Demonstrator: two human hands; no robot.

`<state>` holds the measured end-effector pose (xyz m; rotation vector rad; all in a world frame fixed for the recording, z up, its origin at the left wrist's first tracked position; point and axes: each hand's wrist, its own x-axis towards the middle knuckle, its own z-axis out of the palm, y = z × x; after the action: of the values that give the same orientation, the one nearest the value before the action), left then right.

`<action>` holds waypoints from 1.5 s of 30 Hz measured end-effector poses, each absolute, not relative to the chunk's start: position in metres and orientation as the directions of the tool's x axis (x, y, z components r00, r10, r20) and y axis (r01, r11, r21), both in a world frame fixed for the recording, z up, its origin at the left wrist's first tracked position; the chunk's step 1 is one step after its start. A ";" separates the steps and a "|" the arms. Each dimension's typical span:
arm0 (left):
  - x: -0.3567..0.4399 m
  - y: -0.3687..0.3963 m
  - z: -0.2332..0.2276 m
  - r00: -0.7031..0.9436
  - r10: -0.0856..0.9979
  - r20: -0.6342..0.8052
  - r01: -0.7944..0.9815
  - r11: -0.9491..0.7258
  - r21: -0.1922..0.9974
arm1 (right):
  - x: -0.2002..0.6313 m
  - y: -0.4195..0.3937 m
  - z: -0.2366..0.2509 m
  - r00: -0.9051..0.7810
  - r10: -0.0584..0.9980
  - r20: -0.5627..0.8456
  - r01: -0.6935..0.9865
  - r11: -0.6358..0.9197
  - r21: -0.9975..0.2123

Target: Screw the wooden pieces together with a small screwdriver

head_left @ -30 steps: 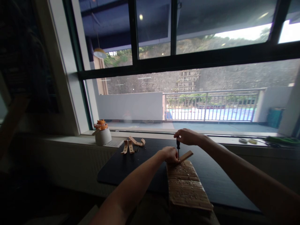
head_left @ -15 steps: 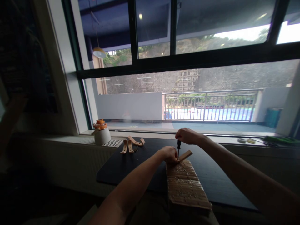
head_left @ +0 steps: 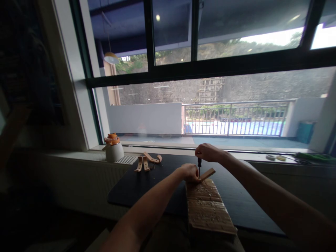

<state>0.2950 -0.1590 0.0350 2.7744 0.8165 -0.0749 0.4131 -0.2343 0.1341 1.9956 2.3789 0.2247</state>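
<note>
Head view: both bare hands at work over a dark table (head_left: 139, 189) beside a window. Right hand (head_left: 209, 152) uppermost, fingers curled together and clamped on the top of a dark screwdriver (head_left: 200, 163). Handle shows just below the fingers; shaft runs down nearly upright, its lower end close beside the left fingertips.

Left hand (head_left: 190, 172) lower, to the left of the shaft, fingers bent down and bunched at the near end of a wooden strip (head_left: 208, 174). Cannot tell whether they pinch the strip or only press on it; the hand hides that end. Free part of the strip slants up and away to the right, clear of the fingers, past the shaft. Tool tip too small to make out.

Underneath: a brown corrugated cardboard block (head_left: 210, 208), surface pitted and ridged, reaching past the table's near edge. Strip's near end is at the block's far edge, below the left fingers.

Well left, on the table: two short bent wooden pieces (head_left: 146, 163) side by side, a longer wooden hook (head_left: 154, 159) touching or just behind them, small dark bits (head_left: 152, 167) near.
</note>
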 end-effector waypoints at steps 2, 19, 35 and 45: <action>0.294 -0.160 0.036 0.841 0.528 -0.119 0.541 -0.812 0.220 | 0.412 -0.236 0.134 -0.178 0.981 0.072 0.978 0.168 0.123; 0.295 -0.158 0.032 0.834 0.539 -0.114 0.551 -0.807 0.213 | 0.425 -0.232 0.129 -0.215 0.974 0.066 0.975 0.211 0.070; 0.293 -0.161 0.035 0.841 0.527 -0.120 0.541 -0.815 0.210 | 0.421 -0.234 0.131 -0.227 0.970 0.088 0.974 0.224 0.043; 0.295 -0.158 0.032 0.839 0.529 -0.127 0.544 -0.817 0.193 | 0.426 -0.229 0.129 -0.225 0.971 0.086 0.974 0.222 0.042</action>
<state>0.2953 -0.1576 0.0323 2.7974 0.8264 -0.0993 0.4260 -0.2292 0.1290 1.9804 2.4878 0.1379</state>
